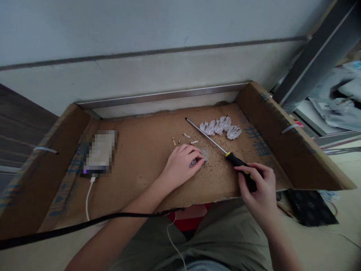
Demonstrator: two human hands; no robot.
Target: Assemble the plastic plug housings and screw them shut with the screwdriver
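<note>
My left hand rests on the cardboard, its fingers closed on a clear plastic plug part. My right hand is wrapped round the black and yellow handle of a screwdriver, whose shaft points up and to the left. Beyond my left hand lie small metal pieces and a tiny screw. Several clear plugs with metal pins sit in a group at the back right, close to the screwdriver's shaft.
An open cardboard tray with raised sides forms the work surface. At its left lies a blurred-out phone with a white cable. A black cable crosses the front edge. Outside, at the lower right, is a black object.
</note>
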